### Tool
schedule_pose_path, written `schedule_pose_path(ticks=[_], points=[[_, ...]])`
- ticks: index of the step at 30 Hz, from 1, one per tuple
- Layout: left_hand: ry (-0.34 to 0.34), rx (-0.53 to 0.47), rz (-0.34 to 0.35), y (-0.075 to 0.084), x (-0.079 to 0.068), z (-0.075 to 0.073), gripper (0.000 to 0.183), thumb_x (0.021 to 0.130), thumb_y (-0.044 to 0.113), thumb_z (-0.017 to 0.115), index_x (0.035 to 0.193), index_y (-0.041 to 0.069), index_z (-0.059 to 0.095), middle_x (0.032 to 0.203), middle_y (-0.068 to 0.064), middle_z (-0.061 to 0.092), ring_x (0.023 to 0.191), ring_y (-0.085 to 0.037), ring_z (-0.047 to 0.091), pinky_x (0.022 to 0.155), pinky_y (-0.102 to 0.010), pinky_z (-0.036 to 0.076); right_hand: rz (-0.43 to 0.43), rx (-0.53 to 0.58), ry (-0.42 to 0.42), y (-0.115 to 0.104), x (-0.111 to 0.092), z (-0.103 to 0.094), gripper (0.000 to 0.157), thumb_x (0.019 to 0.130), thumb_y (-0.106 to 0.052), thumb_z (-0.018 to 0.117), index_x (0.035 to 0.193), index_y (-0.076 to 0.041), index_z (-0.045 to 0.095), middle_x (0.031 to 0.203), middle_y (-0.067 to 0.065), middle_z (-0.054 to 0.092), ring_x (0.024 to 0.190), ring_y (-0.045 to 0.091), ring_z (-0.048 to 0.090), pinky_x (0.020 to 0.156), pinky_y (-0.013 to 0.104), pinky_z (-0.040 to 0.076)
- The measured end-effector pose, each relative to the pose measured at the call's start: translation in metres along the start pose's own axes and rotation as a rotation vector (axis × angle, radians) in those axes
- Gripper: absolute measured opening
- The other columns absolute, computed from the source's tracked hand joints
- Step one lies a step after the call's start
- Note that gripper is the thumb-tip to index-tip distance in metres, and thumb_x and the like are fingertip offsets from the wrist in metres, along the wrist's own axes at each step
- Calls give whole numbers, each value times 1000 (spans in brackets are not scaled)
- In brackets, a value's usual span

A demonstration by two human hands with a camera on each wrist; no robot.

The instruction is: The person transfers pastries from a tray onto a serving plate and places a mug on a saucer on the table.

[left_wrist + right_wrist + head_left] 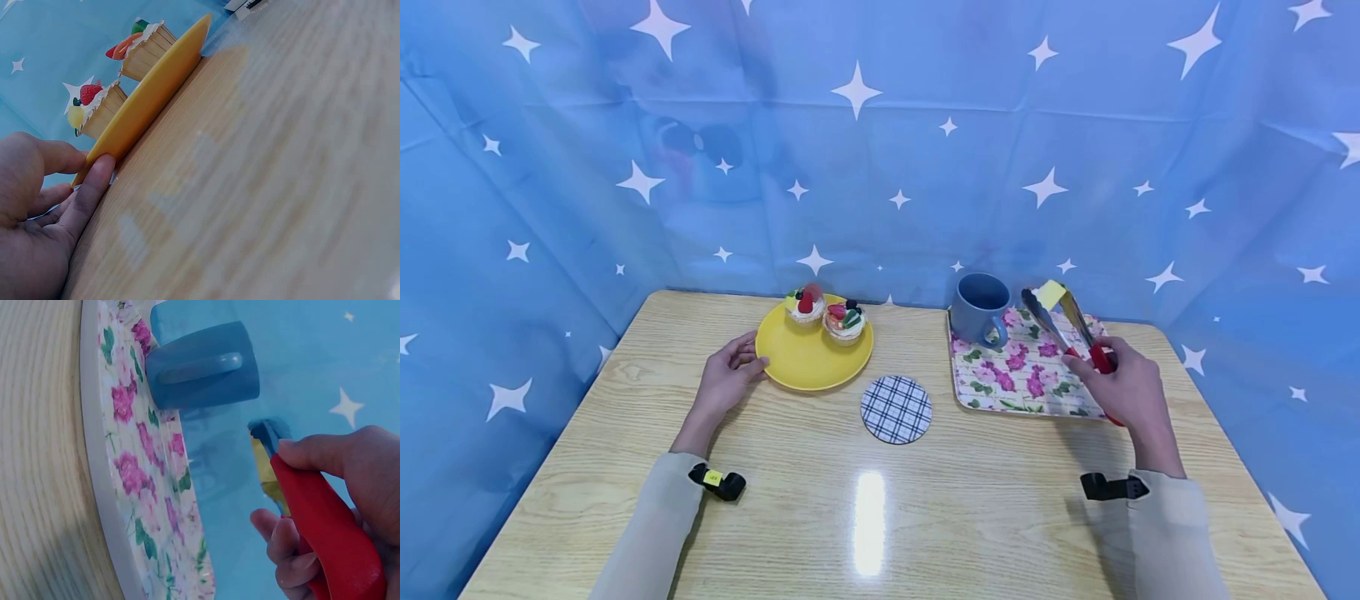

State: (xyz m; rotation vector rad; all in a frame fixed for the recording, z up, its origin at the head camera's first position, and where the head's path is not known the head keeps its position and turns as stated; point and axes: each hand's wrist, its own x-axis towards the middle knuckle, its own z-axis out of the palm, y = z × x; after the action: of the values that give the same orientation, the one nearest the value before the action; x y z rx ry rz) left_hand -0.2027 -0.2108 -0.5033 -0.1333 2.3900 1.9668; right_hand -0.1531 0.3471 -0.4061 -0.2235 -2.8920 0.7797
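Observation:
My left hand [726, 375] pinches the near-left rim of a yellow plate [797, 367], thumb at the edge. Two cupcakes topped with cream and fruit stand on it: one with a strawberry [103, 109], the other [845, 323] to its right. On the right, my right hand [1123, 383] grips the red handles of a pair of metal tongs [325, 531]. Held over the tray's back right, the tongs have a yellow and white piece [1049, 294] between their tips; I cannot tell what it is. A floral tray [1015, 383] lies beneath the tongs.
A blue mug [976, 310] stands on the tray's back left, handle toward the right front. Between plate and tray lies a round checked coaster [896, 409]. Blue star-patterned cloth [880, 167] hangs behind the wooden table [775, 517] and along both sides.

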Motion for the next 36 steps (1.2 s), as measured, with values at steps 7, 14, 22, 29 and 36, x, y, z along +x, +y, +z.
schedule_pose_path(ticks=[7,14,22,29,36], points=[[2,-2,-10,0,0,0,64,101,10,65,159,16,40,136,-19,53,106,-9,59,86,-21,65,-24,5,2,-8,-2,-4,79,99,-56,58,148,5,45,121,35,60,98,44,63,65,40,60],[2,-7,-17,-2,1,0,63,101,9,65,159,16,40,136,-18,52,110,-12,58,87,-21,65,-31,10,-9,-15,-4,-6,78,100,-56,58,148,4,45,120,34,60,100,44,61,69,46,61],[2,5,-22,-5,3,-1,63,102,9,63,159,16,39,138,-19,52,111,-13,58,88,-22,65,-46,8,-5,-22,-5,-6,76,100,-54,58,148,4,46,119,33,61,100,44,62,69,47,61],[-1,18,-7,-2,1,-1,64,101,12,65,159,17,39,136,-20,53,108,-10,59,86,-20,65,-44,13,-7,-29,-7,-5,78,99,-56,59,149,3,45,122,33,60,100,44,62,70,46,62],[-14,23,-21,8,-2,0,63,102,9,63,159,11,37,137,-21,53,107,-8,58,86,-20,65,-57,27,-10,-35,-7,-5,80,99,-57,60,149,3,46,124,33,60,99,42,62,66,36,59]])
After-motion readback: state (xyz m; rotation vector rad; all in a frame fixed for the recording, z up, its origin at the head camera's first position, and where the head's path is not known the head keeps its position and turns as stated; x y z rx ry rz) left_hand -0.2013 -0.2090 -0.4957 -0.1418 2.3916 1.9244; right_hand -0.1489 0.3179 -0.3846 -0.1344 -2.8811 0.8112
